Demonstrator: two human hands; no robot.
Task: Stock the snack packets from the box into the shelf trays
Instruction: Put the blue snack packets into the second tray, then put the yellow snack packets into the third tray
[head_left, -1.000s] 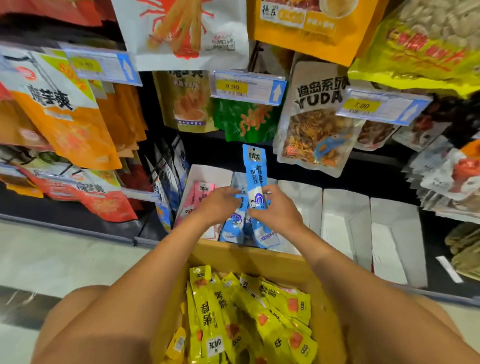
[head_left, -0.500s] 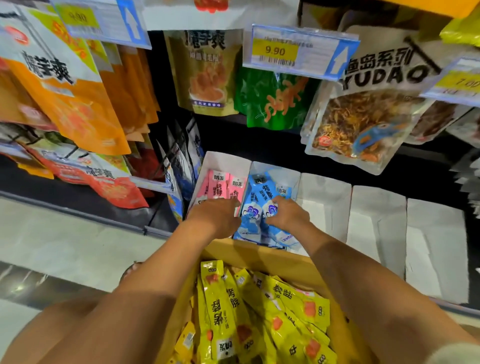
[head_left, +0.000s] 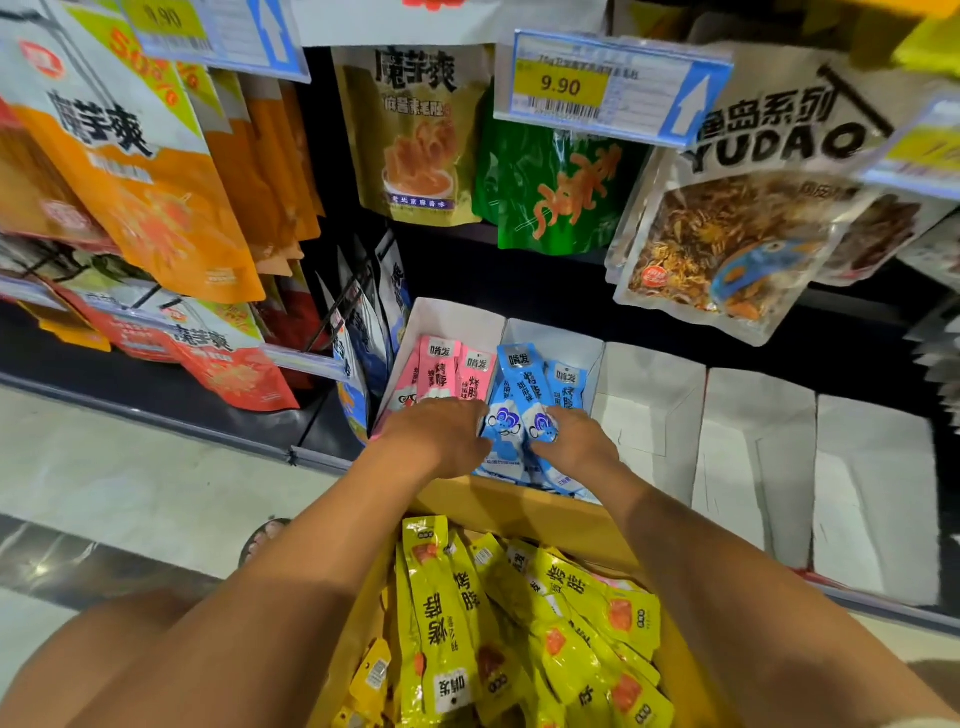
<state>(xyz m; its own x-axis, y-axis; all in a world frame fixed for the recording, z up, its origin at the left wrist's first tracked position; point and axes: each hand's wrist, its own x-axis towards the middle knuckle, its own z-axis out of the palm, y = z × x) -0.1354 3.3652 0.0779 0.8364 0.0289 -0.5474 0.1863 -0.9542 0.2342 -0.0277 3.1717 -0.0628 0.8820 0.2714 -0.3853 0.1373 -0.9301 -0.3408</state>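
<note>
1. There are two hands. The left hand (head_left: 441, 436) and the right hand (head_left: 571, 441) sit side by side, close together.
2. Five white trays (head_left: 753, 415) stand in a row on the shelf. One is just past the left hand, one is right at both hands, and three are off to the right of the right hand.
3. Two blue packets (head_left: 519, 384) stick up past the fingers, in the tray the hands reach into. More lie under the hands, and I cannot count those.
4. Two pink packets (head_left: 441, 369) show their tops just past the left hand, in the next tray over.
5. One box (head_left: 519, 512) sits under the wrists. It holds a heap of yellow packets (head_left: 519, 623), too many to count.
6. The blue packets are long and thin. Each has a white label on top, dark letters running down, and a cartoon face with big round eyes lower down.
7. The fingers of both hands bend onto the blue packets and hold them, one hand on each side.
8. One price tag (head_left: 597, 85) hangs high above the right hand and reads 9.90.
</note>
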